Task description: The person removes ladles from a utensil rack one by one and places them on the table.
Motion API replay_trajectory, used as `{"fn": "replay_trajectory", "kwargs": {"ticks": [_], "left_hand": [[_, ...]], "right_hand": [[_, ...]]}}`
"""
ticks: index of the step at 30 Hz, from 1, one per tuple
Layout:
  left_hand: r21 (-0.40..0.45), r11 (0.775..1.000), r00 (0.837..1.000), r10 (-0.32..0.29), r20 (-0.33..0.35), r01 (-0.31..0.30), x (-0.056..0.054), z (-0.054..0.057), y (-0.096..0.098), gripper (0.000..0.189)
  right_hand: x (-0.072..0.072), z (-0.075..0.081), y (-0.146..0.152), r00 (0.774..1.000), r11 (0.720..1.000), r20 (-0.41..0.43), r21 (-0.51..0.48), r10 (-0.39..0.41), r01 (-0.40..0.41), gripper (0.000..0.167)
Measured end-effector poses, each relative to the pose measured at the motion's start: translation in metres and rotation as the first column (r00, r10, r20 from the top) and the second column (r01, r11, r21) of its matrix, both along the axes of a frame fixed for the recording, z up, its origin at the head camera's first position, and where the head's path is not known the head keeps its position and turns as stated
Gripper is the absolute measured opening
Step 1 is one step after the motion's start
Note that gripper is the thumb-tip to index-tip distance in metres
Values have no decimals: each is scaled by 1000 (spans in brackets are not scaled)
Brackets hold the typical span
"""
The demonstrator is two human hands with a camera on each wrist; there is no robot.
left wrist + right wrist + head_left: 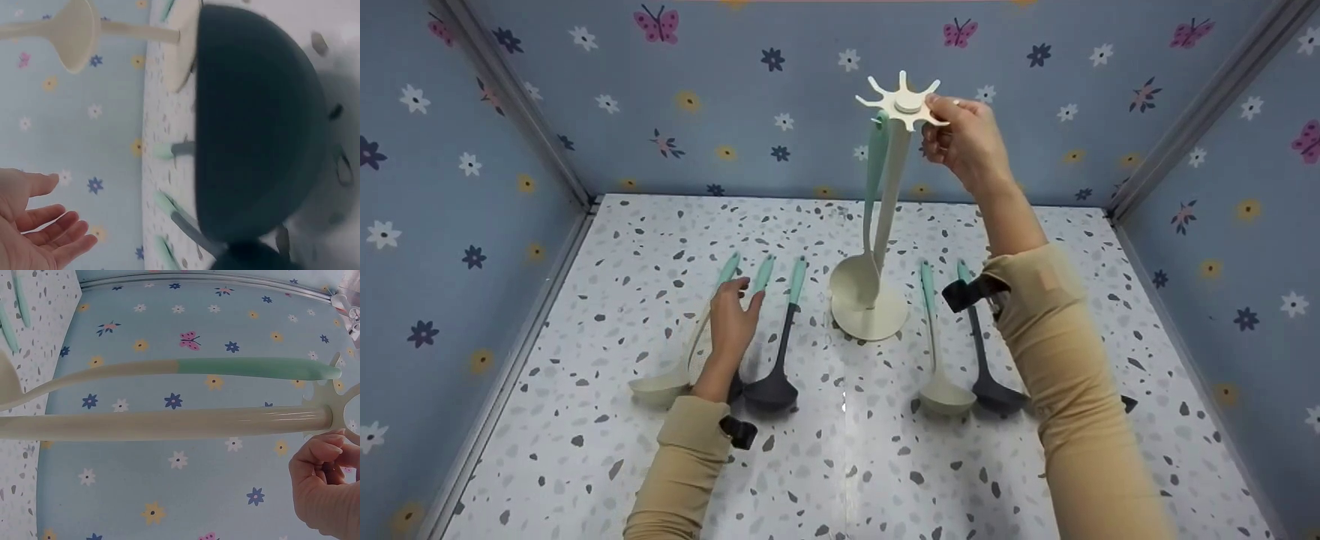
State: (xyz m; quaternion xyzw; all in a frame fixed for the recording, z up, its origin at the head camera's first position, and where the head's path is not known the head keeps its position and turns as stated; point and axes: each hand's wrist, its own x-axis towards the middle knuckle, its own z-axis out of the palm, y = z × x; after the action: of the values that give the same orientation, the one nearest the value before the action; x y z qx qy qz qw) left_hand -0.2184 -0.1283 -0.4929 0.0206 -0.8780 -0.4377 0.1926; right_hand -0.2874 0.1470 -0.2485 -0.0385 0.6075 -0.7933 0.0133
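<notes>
A cream utensil stand (pixel 894 184) with a round base stands at the middle of the table, a spoked hook ring on top. My right hand (pixel 971 139) pinches one of its hooks between thumb and fingers. From a hook on the left side hangs a cream ladle (pixel 856 281) with a mint handle (pixel 253 367). My left hand (pixel 733 319), fingers loosely spread and holding nothing, hovers over the left group of ladles. Beside it lie a cream ladle (pixel 660 386) and a dark grey ladle (pixel 771 391); a mint handle (pixel 764 274) of another, partly hidden one shows between them.
Right of the stand lie a cream ladle (pixel 947 394) and a dark grey ladle (pixel 996 394), handles pointing away from me. A dark tip (pixel 1129 403) shows past my right sleeve. Flowered panels (pixel 780 90) enclose the speckled table (pixel 840 465) at the back and both sides.
</notes>
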Motion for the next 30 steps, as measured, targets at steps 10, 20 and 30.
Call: {"fn": "replay_trajectory", "kwargs": {"ticks": [10,20,30], "left_hand": [[117,985,978,-105,-178,127,0,18,45,26],[168,959,933,-165,-321,227,-2,29,79,31],[207,928,907,-223,-357,310,-12,39,103,33]], "right_hand": [[-2,0,0,1000,1000,-12,-22,3,-3,23],[-2,0,-1,1000,1000,2,-11,-1,1,25],[-2,0,0,1000,1000,9,-23,-3,3,25]]}}
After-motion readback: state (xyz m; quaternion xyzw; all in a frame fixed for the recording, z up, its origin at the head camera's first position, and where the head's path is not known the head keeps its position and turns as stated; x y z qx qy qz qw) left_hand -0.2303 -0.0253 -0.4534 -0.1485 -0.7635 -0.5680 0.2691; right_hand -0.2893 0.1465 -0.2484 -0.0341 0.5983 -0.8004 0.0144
